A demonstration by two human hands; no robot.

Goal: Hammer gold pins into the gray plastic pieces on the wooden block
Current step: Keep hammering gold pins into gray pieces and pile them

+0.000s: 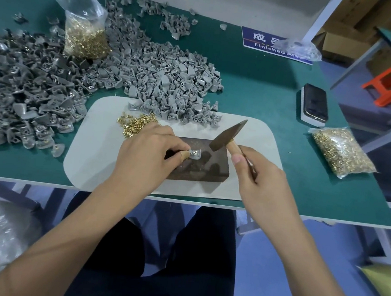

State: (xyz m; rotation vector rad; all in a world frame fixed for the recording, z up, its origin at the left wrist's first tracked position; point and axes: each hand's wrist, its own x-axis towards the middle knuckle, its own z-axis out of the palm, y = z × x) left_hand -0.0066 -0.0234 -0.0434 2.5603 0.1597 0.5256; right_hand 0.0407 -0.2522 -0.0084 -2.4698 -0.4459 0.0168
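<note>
A gray piece (195,153) is held on top of the wooden block (200,162), near the block's left end, with a gold pin (196,151) seated in it. The piece is pinched by the left hand (148,153), whose taped fingertip lies right against it. The block rests on a white mat (89,152) at the near edge of the bench (267,83).

The hammer (226,136) is gripped close under its head by the right hand (258,177), fingers curled round the wooden handle, and the head is raised just right of the piece.

A blow that lands off centre could bend the pin or tip it out of its hole; this is made likely by the small size of the pin. The left fingertip could be struck, since it touches the piece. A loose pinch could let the piece skid off the block.

Loose pins (137,124) lie on the mat's far left part, beside a heap of gray pieces (167,78) spread toward the far left of the bench. A bag of pins (342,150) lies by the right edge
</note>
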